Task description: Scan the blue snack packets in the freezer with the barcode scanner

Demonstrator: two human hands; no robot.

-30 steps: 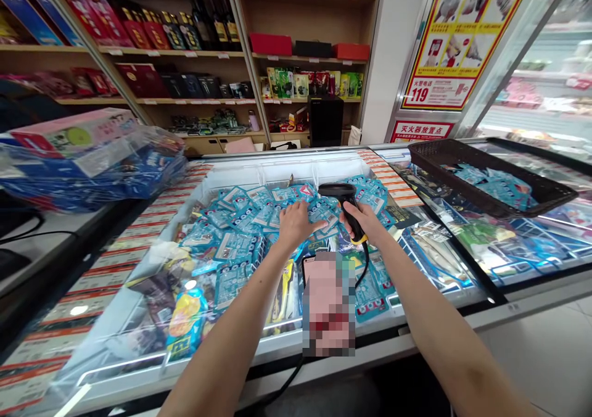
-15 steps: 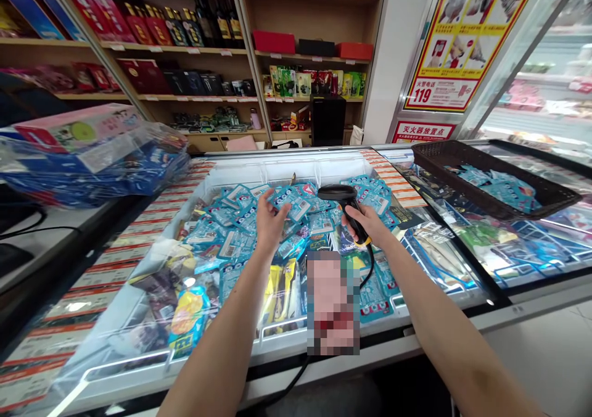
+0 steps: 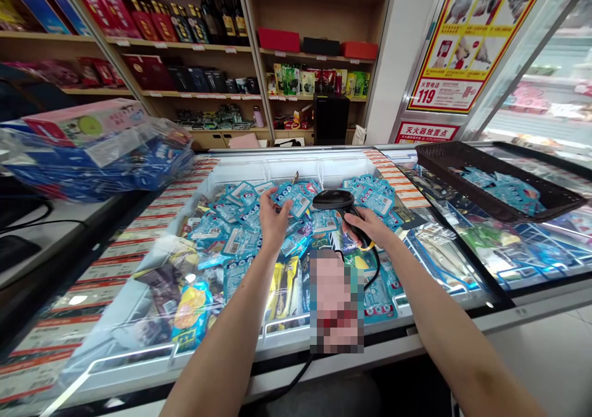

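Note:
My left hand point(image 3: 274, 221) is over the glass top of a chest freezer, fingers bent and thumb on the edge of a small blue packet point(image 3: 298, 202) with a white label. My right hand point(image 3: 367, 227) grips the handle of a black barcode scanner point(image 3: 333, 199). The scanner's head points left, toward the packet, a short gap away. Its black cable point(image 3: 375, 275) hangs below the handle. Many similar blue packets point(image 3: 243, 239) lie loosely piled around and beneath both hands. A blurred-out patch covers the spot in front of the freezer's near edge.
A brown basket point(image 3: 562, 202) with several blue packets stands on the right. Plastic-wrapped boxes point(image 3: 87, 164) lie at the left. Yellow-wrapped frozen goods point(image 3: 281, 287) show through the glass. Shelves point(image 3: 185, 48) with bottles and boxes stand behind, beside a red-and-yellow sign point(image 3: 478, 41).
The scanner has tilted and moved slightly left relative to my right hand. My left hand stays at the packet. The whole view has shifted a little.

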